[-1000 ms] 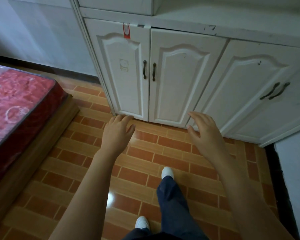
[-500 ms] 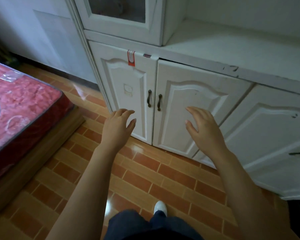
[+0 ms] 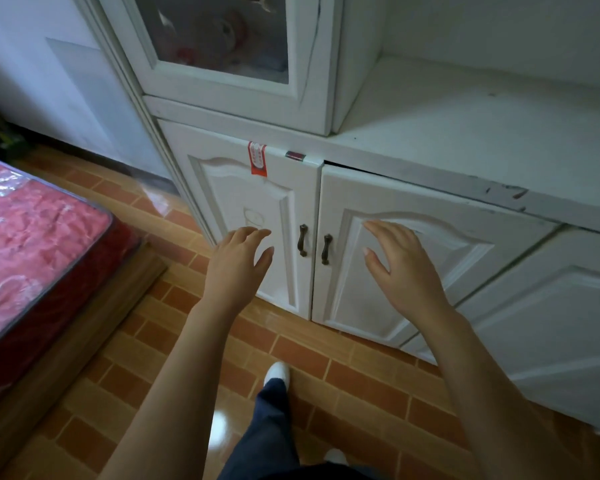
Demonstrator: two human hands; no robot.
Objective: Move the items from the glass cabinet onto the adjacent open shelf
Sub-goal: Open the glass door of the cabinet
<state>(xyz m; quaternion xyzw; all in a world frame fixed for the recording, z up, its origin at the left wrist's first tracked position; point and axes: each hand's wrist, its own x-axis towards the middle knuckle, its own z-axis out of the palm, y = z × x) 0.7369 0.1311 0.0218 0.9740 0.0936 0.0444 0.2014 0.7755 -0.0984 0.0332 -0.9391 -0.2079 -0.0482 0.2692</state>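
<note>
- The left hand (image 3: 238,263) is held out at the centre of the frame, palm down with the fingers loosely spread; its grip is wide and has hold of nothing
- The right hand (image 3: 404,268) is just right of centre, likewise splayed and empty, in front of a lower cabinet door (image 3: 388,271) without clearly touching it
- Between the two hands sit a pair of dark metal handles (image 3: 314,244) on the closed lower doors
- The glass cabinet (image 3: 222,53) stands at the upper centre of the frame, its door shut; the items (image 3: 222,32) show behind the glass as blurred pink and white shapes, too vague to name
- The open shelf (image 3: 465,126) lies to the upper right, beside the glass cabinet, a bare white surface
- A red label (image 3: 257,158) hangs on the top edge of the left lower door
- A red mattress (image 3: 32,230) fills the left edge, above a brick-patterned floor (image 3: 194,341)
- A white shoe (image 3: 276,373) and blue trouser leg show at the bottom centre
</note>
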